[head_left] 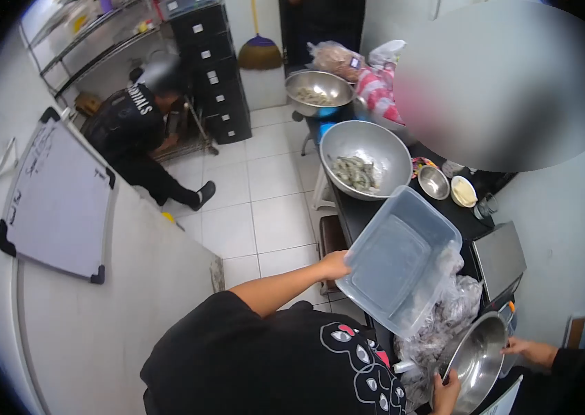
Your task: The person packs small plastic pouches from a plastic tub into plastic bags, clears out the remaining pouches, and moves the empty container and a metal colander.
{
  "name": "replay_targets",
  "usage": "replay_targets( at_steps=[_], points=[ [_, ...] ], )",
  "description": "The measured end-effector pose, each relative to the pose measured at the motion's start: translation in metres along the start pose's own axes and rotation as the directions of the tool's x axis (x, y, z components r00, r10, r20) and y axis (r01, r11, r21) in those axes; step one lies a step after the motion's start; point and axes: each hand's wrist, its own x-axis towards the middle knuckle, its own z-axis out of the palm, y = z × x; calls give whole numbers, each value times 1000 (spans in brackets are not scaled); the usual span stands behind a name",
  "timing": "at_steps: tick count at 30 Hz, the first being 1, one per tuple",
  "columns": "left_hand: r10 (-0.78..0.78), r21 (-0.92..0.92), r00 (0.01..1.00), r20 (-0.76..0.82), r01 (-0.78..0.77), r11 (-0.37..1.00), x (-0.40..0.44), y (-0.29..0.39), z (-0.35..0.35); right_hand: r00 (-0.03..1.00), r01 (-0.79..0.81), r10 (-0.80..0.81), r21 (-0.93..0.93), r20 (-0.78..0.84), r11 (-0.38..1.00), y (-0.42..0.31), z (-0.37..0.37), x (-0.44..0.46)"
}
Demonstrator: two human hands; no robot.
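My left hand is closed on the left rim of a clear plastic tub, which is tilted over the black table. My right hand, partly cut off by the bottom edge, grips the near rim of a steel bowl. Another person's hand, from a black sleeve, is at the far side of that bowl. Between tub and bowl lie clear plastic bags with greyish contents that I cannot make out. Behind the tub, a large metal bowl holds raw shrimp.
Another metal bowl with shrimp stands farther back. A small steel bowl, a white bowl and a glass sit near the wall. A person bends by the shelf. A whiteboard hangs left. A blur hides the upper right.
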Motion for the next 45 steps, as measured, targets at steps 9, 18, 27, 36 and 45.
replay_targets(
  at_steps=[9, 18, 27, 36, 45],
  points=[
    [-67, -11, 997, -34, 66, 998, -4, 4, 3, 1000, -17, 17, 39, 6, 999, -18, -15, -7],
    [-63, -23, 998, -9, 62, 998, -6, 8, -1, 989, -7, -4, -74, -149, 997, 6, -6, -8],
    [-90, -7, 995, 51, 91, 996, 13, -23, 7, 930, 47, -35, 25, -365, 999, 17, -4, -9],
    [-67, -297, 997, 30, 73, 952, -11, -13, -6, 904, 5, 11, 36, -427, 999, 4, -13, -37],
    [17, 28, 999, -39, -16, 999, -2, -16, 1, 892, 56, -32, 39, -452, 998, 24, 1, -23]
  ],
)
